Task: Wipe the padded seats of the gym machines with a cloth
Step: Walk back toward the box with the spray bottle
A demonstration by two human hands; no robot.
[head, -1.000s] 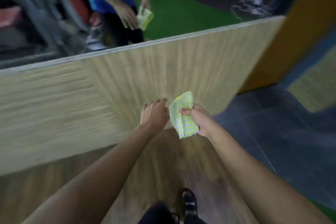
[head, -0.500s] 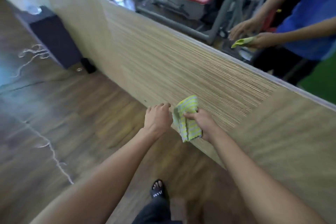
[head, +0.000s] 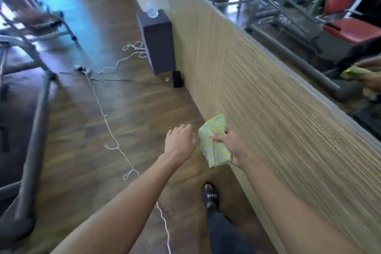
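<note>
- The right hand (head: pixel 229 147) is gripping a folded yellow-and-white striped cloth (head: pixel 214 144), with the thumb lying across its face. Hand and cloth are just beside the low wood-grain partition (head: pixel 278 109).
- The left hand (head: pixel 181 140) is hovering just left of the cloth with its fingers loosely curled, holding nothing.
- The partition's top edge is running from far centre to near right. The red padded seat (head: pixel 354 34) is sitting beyond it, well apart from the cloth.
- Open wood floor (head: pixel 78 126) is stretching between the partition and a grey machine frame (head: pixel 35 130) at the left edge.
- A white cord (head: pixel 111 134) is trailing across that floor and passing near the sandalled foot (head: pixel 210 194).
- A dark box (head: pixel 159 47) is standing against the partition ahead and carrying a spray bottle (head: pixel 152 7).
- Beyond the partition at far right, another person's hand (head: pixel 371 80) is holding a yellow rag (head: pixel 354 72).
</note>
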